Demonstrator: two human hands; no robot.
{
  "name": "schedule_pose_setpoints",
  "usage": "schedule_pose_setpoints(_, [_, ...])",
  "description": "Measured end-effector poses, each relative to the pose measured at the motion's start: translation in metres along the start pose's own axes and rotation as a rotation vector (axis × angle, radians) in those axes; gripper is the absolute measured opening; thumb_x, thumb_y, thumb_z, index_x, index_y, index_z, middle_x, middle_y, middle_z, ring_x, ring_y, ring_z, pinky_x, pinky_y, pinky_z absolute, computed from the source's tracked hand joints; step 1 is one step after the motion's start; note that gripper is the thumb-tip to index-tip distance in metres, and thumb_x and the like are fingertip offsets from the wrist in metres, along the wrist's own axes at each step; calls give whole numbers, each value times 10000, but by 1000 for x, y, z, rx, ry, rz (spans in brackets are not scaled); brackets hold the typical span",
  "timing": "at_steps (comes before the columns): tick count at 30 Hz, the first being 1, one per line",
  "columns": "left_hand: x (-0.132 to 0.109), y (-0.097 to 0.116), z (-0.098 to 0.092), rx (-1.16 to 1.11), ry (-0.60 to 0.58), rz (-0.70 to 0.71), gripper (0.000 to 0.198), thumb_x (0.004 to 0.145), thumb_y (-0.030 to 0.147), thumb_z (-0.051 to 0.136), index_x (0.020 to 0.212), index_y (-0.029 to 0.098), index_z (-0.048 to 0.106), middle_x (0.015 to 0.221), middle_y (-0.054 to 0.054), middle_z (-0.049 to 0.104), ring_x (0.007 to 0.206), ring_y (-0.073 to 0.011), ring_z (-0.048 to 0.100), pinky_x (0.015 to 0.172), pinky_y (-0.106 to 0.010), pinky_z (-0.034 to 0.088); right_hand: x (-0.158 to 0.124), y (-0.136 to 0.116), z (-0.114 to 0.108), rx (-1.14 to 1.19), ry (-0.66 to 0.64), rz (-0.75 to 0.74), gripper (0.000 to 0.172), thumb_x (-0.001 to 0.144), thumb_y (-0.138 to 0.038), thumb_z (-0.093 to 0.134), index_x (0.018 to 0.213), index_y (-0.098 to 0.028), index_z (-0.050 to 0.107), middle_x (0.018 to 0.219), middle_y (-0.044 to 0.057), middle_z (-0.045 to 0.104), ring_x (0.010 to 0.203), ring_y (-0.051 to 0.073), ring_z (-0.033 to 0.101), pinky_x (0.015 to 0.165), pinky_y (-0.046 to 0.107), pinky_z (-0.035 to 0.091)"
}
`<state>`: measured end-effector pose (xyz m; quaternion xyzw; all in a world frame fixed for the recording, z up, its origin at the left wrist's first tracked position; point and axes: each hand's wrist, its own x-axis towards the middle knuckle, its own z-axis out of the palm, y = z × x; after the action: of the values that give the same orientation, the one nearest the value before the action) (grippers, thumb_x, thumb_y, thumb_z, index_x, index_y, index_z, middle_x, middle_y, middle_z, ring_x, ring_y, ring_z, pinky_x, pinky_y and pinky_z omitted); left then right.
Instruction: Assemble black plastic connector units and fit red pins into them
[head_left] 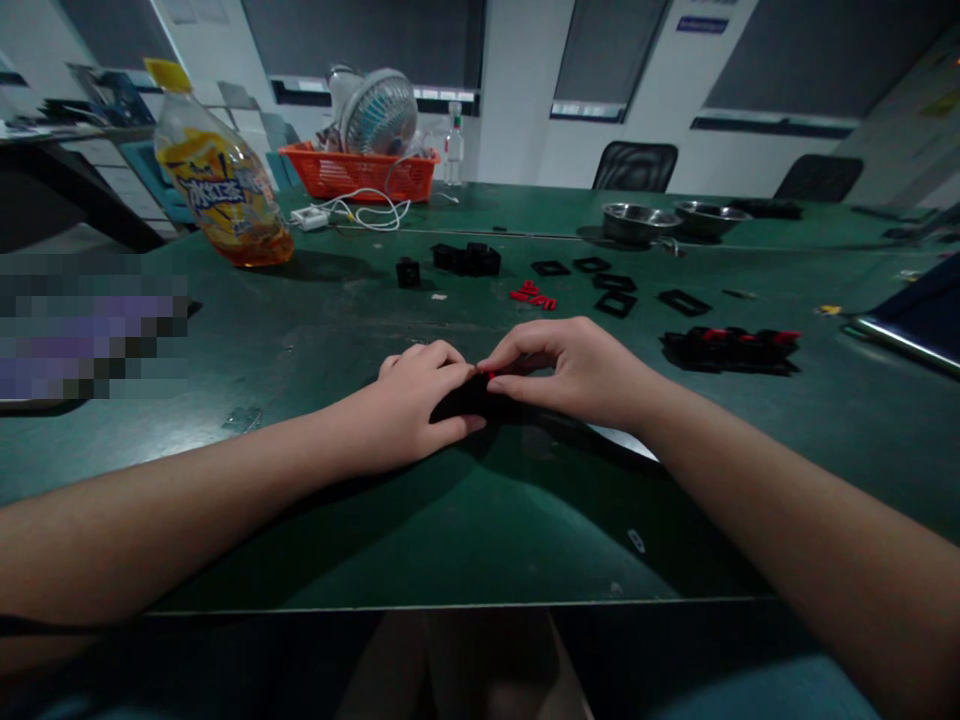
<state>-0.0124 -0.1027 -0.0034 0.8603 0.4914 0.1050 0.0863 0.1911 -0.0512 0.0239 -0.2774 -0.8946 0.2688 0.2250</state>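
Observation:
Both hands meet over the green table, near its front middle. My left hand (427, 400) grips a black plastic part (457, 400), thumb on the near side and fingers on the far side. A small red piece (491, 378) shows between the thumb and forefinger of my right hand (574, 370), at the right end of the black part. Fingers cover much of both. Beyond the hands lies a small pile of red pieces (534, 296). Farther right sits a row of black parts with red pieces on top (731, 350).
Several black frames (615, 303) and black blocks (469, 260) lie beyond the hands. A tilted-looking drink bottle (217, 180) stands back left, near an orange basket (360, 175) holding a fan (379, 112). Metal bowls (637, 222) stand at the back right. The table's front edge (480, 607) is near me.

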Motion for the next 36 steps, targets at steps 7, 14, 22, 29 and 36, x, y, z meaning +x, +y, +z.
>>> schedule_pose_setpoints(7, [0, 1, -1, -5, -5, -6, 416, 886, 418, 522, 1225, 179, 562, 1199, -115, 535, 1108, -293, 489, 951, -493, 407, -1, 0, 0, 3, 0, -6, 160, 776, -261, 666, 886, -168, 736, 842, 36, 737, 759, 170, 666, 690, 293, 503])
schedule_pose_setpoints(14, [0, 0, 0, 0, 4, -2, 422, 885, 423, 523, 1236, 190, 554, 1210, -114, 531, 1104, -290, 491, 946, -481, 410, -1, -1, 0, 17, -12, 10, 155, 780, -255, 662, 885, -165, 733, 855, 37, 740, 748, 163, 668, 680, 281, 503])
schedule_pose_setpoints(22, [0, 0, 0, -5, 7, 4, 430, 884, 411, 526, 1244, 178, 554, 1206, -117, 530, 1101, -291, 490, 949, -492, 407, 0, 0, 1, 36, -10, 0, 142, 776, -247, 666, 873, -162, 726, 845, 33, 737, 756, 164, 670, 688, 281, 510])
schedule_pose_setpoints(29, [-1, 0, 0, -7, 12, 5, 398, 881, 415, 529, 1203, 184, 562, 1195, -114, 532, 1102, -288, 492, 950, -485, 404, 0, -3, -2, -24, -26, -30, 149, 781, -274, 671, 876, -173, 727, 842, 34, 734, 743, 161, 658, 690, 286, 502])
schedule_pose_setpoints(36, [-1, 0, 1, -15, 15, 23, 375, 888, 411, 525, 1181, 180, 563, 1187, -114, 527, 1116, -295, 480, 955, -494, 392, -2, 0, -4, -85, -46, -110, 186, 789, -317, 683, 895, -168, 716, 858, 44, 717, 799, 174, 648, 746, 308, 490])
